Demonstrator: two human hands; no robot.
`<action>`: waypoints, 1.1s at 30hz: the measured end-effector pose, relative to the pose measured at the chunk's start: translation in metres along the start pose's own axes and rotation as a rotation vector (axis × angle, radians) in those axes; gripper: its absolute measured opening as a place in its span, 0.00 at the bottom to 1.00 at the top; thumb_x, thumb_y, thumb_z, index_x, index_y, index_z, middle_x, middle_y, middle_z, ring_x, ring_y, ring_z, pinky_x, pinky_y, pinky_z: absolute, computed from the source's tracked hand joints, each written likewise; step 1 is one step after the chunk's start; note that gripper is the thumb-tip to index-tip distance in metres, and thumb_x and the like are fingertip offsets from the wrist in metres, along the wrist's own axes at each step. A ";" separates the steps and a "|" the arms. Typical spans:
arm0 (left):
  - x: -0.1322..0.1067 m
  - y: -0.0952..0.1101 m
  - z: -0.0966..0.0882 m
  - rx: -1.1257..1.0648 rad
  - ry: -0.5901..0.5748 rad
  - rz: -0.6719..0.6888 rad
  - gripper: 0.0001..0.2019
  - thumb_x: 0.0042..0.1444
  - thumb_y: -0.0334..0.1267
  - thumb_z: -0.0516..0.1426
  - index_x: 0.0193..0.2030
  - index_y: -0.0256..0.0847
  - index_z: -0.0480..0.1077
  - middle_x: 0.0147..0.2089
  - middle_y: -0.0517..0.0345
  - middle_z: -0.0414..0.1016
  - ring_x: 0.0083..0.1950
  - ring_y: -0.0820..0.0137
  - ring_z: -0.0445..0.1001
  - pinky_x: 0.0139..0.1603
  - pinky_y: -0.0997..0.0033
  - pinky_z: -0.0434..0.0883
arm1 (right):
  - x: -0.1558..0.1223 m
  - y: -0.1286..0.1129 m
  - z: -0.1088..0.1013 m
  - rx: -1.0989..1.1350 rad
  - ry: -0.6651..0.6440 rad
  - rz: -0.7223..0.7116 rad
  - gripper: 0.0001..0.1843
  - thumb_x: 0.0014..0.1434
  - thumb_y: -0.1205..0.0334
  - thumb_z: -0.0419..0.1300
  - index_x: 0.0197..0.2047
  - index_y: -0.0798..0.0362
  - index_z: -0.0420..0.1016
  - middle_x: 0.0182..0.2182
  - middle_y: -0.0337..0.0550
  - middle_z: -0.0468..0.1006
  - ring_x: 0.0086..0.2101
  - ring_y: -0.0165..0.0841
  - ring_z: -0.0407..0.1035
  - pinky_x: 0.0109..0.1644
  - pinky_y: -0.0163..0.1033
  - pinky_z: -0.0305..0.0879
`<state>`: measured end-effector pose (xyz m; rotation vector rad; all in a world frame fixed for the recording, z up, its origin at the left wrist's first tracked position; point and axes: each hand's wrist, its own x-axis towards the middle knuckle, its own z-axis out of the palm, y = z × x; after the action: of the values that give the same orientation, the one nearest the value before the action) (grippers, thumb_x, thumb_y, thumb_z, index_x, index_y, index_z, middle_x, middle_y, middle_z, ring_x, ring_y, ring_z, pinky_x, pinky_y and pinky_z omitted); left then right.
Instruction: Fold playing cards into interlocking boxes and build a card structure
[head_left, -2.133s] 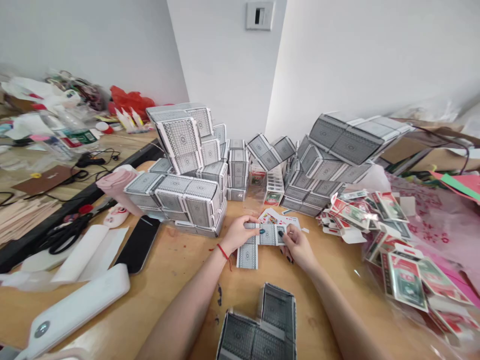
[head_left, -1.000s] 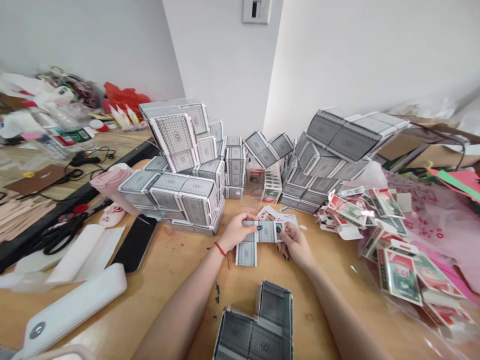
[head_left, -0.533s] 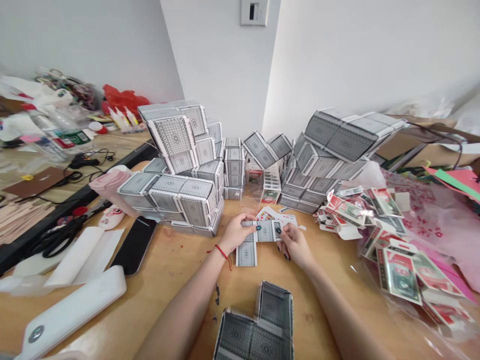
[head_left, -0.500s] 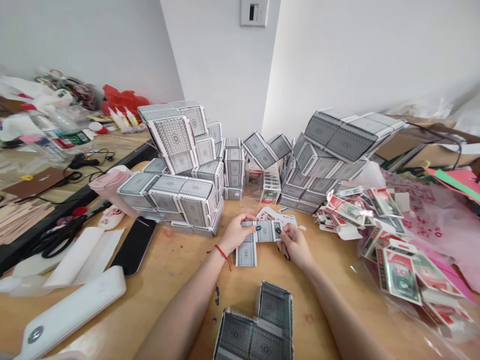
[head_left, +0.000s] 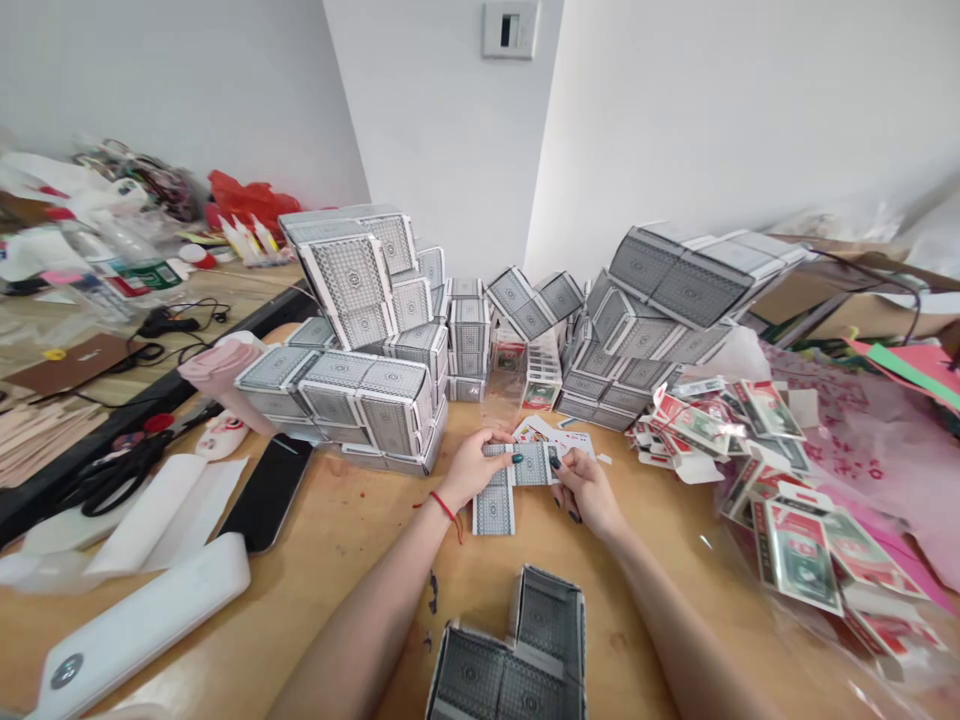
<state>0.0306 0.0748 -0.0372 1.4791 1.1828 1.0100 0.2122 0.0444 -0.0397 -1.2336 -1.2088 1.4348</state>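
Note:
Grey patterned playing cards point(head_left: 493, 510), backs up, are joined in an L shape above the table, one part pointing toward me and one to the right. My left hand point(head_left: 475, 466) grips the corner of this piece, thumb on top and fingers behind. At its right end my right hand point(head_left: 587, 490) pinches the last card between thumb and fingers. Just behind lie loose playing cards point(head_left: 570, 438), faces up. Nearer to me stands a block point(head_left: 532, 640) made of the same grey cards, its lower part cut off by the frame.
Stacked card blocks rise at the left point(head_left: 367, 395) and right point(head_left: 645, 335). Opened card boxes point(head_left: 799, 550) are heaped on the right. On the left are a black phone point(head_left: 268, 492), a white oblong device point(head_left: 146, 625) and black scissors point(head_left: 124, 465).
My right thumb and fingers have shifted slightly to the left on the card's end. My left hand keeps its grip, and the other objects stay in place.

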 end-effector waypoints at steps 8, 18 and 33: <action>-0.001 0.003 0.001 -0.049 -0.035 -0.013 0.13 0.43 0.35 0.59 0.38 0.38 0.69 0.44 0.53 0.71 0.45 0.67 0.68 0.47 0.68 0.63 | -0.001 -0.002 0.001 0.020 0.072 -0.053 0.18 0.50 0.47 0.55 0.26 0.51 0.53 0.08 0.28 0.62 0.07 0.21 0.48 0.10 0.26 0.40; 0.000 0.006 0.008 -0.258 -0.051 -0.048 0.13 0.42 0.36 0.59 0.38 0.38 0.71 0.40 0.53 0.73 0.42 0.66 0.69 0.45 0.67 0.65 | -0.009 -0.001 0.001 0.069 0.077 -0.081 0.19 0.48 0.48 0.58 0.21 0.55 0.64 0.07 0.33 0.63 0.06 0.21 0.49 0.07 0.28 0.42; -0.003 0.022 0.003 -0.755 -0.190 0.048 0.08 0.34 0.37 0.65 0.21 0.39 0.70 0.58 0.58 0.59 0.60 0.59 0.55 0.57 0.60 0.53 | -0.020 -0.009 0.007 0.447 -0.238 -0.012 0.19 0.32 0.54 0.69 0.31 0.50 0.76 0.27 0.45 0.79 0.30 0.40 0.73 0.36 0.48 0.68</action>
<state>0.0369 0.0698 -0.0161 0.9669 0.5281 1.1490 0.2081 0.0249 -0.0271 -0.7646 -0.9688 1.7615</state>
